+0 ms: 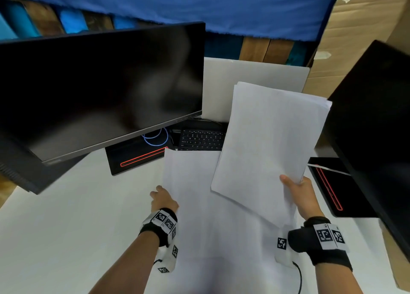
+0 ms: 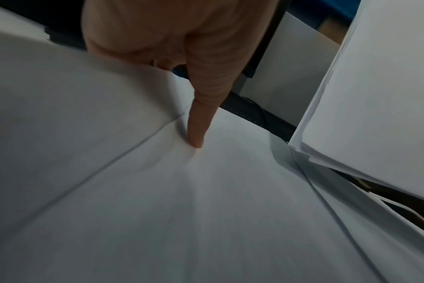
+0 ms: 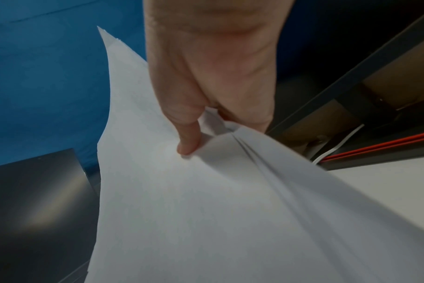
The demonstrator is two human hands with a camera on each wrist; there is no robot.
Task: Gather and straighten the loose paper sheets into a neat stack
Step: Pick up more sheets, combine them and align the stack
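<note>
My right hand (image 1: pixel 299 191) holds a lifted bundle of white paper sheets (image 1: pixel 270 143) by its near right corner, thumb (image 3: pixel 189 143) on top and the sheets (image 3: pixel 206 210) bending below it. A loose white sheet (image 1: pixel 195 205) lies flat on the desk, partly under the bundle. My left hand (image 1: pixel 163 198) is at that sheet's left edge. In the left wrist view one straight finger (image 2: pixel 199 124) presses down on the sheet (image 2: pixel 230 191) and wrinkles it slightly. The raised bundle (image 2: pixel 387 95) hangs to its right.
A dark monitor (image 1: pixel 99 89) stands at the left on a black base (image 1: pixel 137 160) with a red line. A black keyboard (image 1: pixel 202 139) lies behind the sheets. A second monitor (image 1: pixel 372 116) and its base (image 1: pixel 326 183) crowd the right. White desk (image 1: pixel 66 227); cardboard (image 1: pixel 366 38) behind.
</note>
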